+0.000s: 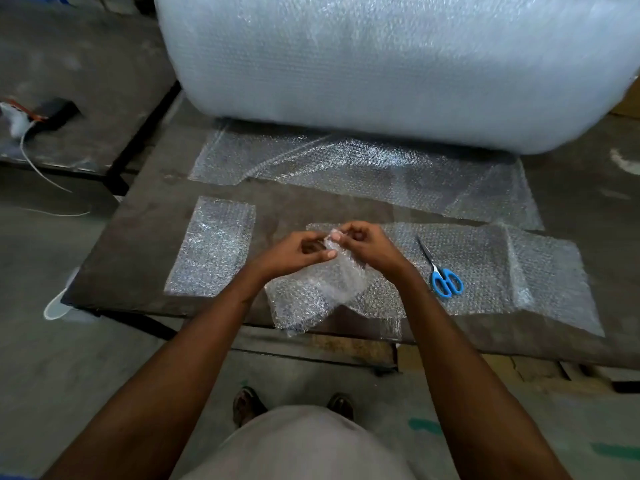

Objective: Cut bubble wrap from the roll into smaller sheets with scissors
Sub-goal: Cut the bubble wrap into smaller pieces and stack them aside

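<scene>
Two sets of fingertips pinch the top edge of a small bubble wrap sheet (pixel 311 292): my left hand (pixel 298 252) and right hand (pixel 370 247) meet there (knuckles curled). Blue-handled scissors (pixel 440 271) lie just right, on a larger sheet (pixel 502 268) below the roll (pixel 398 64).

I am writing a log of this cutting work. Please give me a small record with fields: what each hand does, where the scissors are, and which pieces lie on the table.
left hand: pinches the top edge of the held sheet
right hand: pinches the same edge, close beside the left
scissors: blue handles, lying unused on the long cut strip, right of the hands
finished sheet: flat on the table, left of the hands
roll: at the back, its loose end spread toward the person
</scene>
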The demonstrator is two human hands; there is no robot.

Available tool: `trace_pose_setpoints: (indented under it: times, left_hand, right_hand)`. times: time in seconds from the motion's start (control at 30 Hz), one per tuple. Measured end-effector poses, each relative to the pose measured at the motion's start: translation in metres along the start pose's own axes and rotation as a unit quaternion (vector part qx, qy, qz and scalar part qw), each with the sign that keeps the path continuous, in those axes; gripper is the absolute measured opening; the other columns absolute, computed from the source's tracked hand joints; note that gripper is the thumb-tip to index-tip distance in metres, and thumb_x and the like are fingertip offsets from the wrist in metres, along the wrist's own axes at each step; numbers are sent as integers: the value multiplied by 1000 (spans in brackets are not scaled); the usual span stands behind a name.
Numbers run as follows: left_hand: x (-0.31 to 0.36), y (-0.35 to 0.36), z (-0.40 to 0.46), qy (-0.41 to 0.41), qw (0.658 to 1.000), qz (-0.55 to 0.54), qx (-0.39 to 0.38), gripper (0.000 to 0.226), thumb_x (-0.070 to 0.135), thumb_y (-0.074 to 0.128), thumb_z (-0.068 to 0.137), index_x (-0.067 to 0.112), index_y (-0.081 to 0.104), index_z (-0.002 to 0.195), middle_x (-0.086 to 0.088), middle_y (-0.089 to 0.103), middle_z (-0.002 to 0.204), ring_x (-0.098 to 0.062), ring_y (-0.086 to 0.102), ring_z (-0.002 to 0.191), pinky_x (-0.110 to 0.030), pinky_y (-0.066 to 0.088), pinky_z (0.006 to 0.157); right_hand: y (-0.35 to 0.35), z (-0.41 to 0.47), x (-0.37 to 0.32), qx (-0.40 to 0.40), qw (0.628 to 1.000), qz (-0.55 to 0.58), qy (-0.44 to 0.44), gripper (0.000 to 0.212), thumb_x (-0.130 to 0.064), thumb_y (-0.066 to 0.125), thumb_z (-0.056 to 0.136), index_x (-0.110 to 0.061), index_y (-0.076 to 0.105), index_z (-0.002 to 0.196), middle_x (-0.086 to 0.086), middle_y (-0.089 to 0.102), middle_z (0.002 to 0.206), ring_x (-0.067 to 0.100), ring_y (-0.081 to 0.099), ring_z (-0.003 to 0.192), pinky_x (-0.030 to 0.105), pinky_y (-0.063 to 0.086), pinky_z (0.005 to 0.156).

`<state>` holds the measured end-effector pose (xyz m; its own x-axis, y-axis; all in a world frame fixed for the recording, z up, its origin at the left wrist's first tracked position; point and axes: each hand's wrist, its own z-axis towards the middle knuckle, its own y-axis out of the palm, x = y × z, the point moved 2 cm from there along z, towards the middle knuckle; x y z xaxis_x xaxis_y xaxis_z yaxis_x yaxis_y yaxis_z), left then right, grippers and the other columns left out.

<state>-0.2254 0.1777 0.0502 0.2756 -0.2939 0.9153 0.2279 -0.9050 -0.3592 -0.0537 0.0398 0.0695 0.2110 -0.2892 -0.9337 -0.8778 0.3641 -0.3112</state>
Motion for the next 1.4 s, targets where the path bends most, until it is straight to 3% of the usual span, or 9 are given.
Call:
trace_pose_setpoints:
  times: [0.1,0.3,0.53,0.67,0.8,0.97,1.17,1.3,1.4]
  left_hand:
    - [5,-6,3,-13,998,-44,51,49,47,84,93,2,72,107,-3,74,85,-17,68,72,-36,55,67]
    - [11,-28,-15,6,961,-191,199,27,28,73,104,10,71,124,2,77,109,-2,74,96,-20,55,82]
    - [-28,-79,-32,-33,915,-244,319,37,38,66,107,15,61,137,-2,77,117,-21,76,104,-28,58,76]
    - [-64,-106,-53,-154,912,-274,266,70,65,70,95,31,47,151,4,64,139,-19,63,120,-40,53,90]
    - [-93,-126,-75,-131,908,-295,267,75,36,80,97,37,29,152,-3,72,129,-20,73,111,-46,58,89]
    - [-114,-168,-85,-36,935,-198,294,43,14,74,102,20,60,142,-6,70,132,-14,70,100,-28,60,75]
    - [-127,-212,-80,1,979,-94,184,73,12,79,98,22,47,162,10,47,164,11,51,138,-17,47,111]
    - [-162,-229,-67,-43,987,112,103,111,44,89,81,17,27,170,-10,27,175,-23,29,160,-45,28,132]
    - [-179,-228,-60,-71,979,187,43,121,37,95,82,19,17,172,-20,4,177,-32,5,166,-33,12,129]
  right_hand:
    - [17,21,-17,41,999,29,-3,33,-44,75,99,-16,73,116,-6,78,99,7,73,87,30,58,73]
    - [48,25,-9,43,983,151,96,82,-89,65,81,-29,61,137,2,69,138,25,69,122,59,56,102]
    - [119,14,-9,30,977,193,83,86,-22,92,84,-23,32,146,14,60,140,28,70,117,46,64,94]
    - [160,29,-25,69,994,89,1,69,-18,82,93,-33,30,137,4,41,150,24,50,136,46,56,107]
    - [195,52,-33,65,996,33,-53,32,-5,71,99,-26,62,121,-5,61,140,12,59,123,28,51,102]
    - [238,76,-45,48,993,69,-87,62,6,67,98,-19,55,154,-7,52,160,-7,44,145,19,49,105]
    - [280,95,-40,66,996,12,-55,78,-23,74,100,-29,34,166,-4,31,172,14,27,159,47,33,128]
    - [295,97,-31,37,992,-116,19,87,-17,70,103,-28,17,170,10,5,174,32,29,157,47,33,127]
    - [301,100,-26,47,981,-183,49,86,-9,66,103,-20,14,170,12,-3,174,40,36,154,46,34,124]
